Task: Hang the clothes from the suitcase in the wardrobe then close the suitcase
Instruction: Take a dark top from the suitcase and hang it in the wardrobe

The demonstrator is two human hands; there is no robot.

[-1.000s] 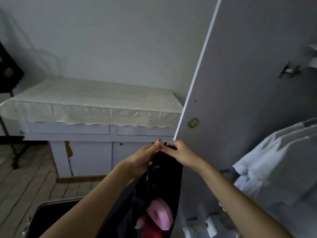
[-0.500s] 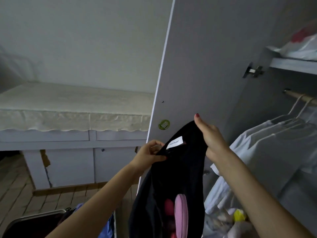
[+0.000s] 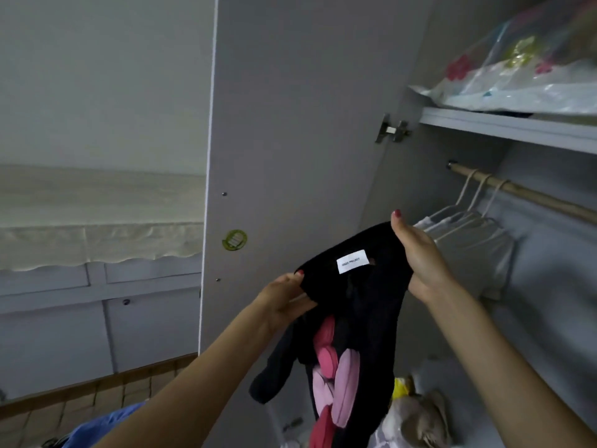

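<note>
Plain pale wall fills the upper left of the frame; below it, left edge, a white cabinet topped with a cream scalloped cloth. Lower left: wood-pattern floor, a bit of blue fabric at the bottom edge. Centre: open wardrobe door, grey, edge-on white strip, round green sticker at mid height. Left hand, lower centre, pinches the left side of the black garment's collar, thumb on top, fingers curled under the fabric. Garment is held up in front of the door and the wardrobe opening, centre frame, collar stretched between both hands, white label facing the camera, text too small to read reliably. Body of the garment hangs down to the bottom edge, with pink and red print on the front; one sleeve dangles at lower left of it. Right hand, right of centre, grips the collar's right side, thumb pointing up, fingers hidden behind the cloth. Right: wardrobe interior, hinge at the upper middle, shelf above carrying plastic-wrapped floral bedding. Under the shelf, wooden rail with white hangers carrying white clothes, just beyond the right hand. Bottom right: loose pile of items on the wardrobe floor, unclear what.
</note>
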